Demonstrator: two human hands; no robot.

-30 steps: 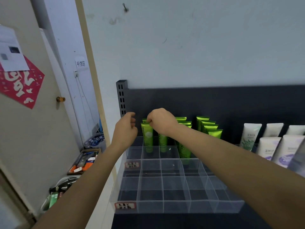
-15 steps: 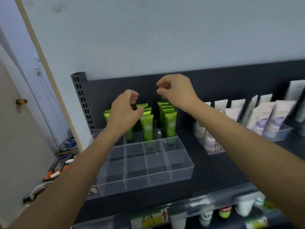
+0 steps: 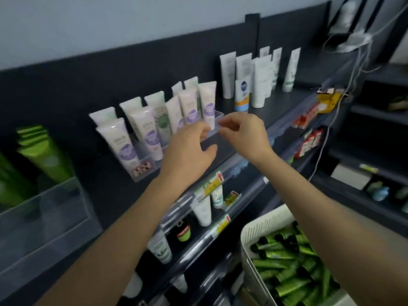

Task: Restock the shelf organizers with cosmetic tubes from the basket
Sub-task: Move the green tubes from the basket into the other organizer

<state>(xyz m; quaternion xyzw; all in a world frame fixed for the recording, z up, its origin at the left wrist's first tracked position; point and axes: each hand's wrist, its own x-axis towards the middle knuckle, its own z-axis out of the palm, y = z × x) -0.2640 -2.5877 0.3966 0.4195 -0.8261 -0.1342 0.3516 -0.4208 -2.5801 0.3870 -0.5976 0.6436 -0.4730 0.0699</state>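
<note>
A white perforated basket [image 3: 265, 224] at the lower right is filled with several green cosmetic tubes [image 3: 287, 261]. At the far left, green tubes [image 3: 44, 155] stand in the back of a clear divided organizer [image 3: 44, 208] on the dark shelf. My left hand [image 3: 189, 151] and my right hand [image 3: 242, 133] hover close together in front of the shelf. They are just before a smaller clear organizer [image 3: 143, 173] of white and purple tubes [image 3: 143, 129]. Both hands have loosely curled fingers and hold nothing.
Taller white tubes [image 3: 260, 74] stand further right on the same shelf, beside a yellow box [image 3: 329, 98]. Lower shelves carry more tubes [image 3: 202, 210] behind price-tag rails. Cables [image 3: 353, 62] hang at the right, next to a second dark shelving unit.
The view has swung right and down, bringing the basket into sight. Both hands have left the green tubes in the left organizer and moved right, empty.
</note>
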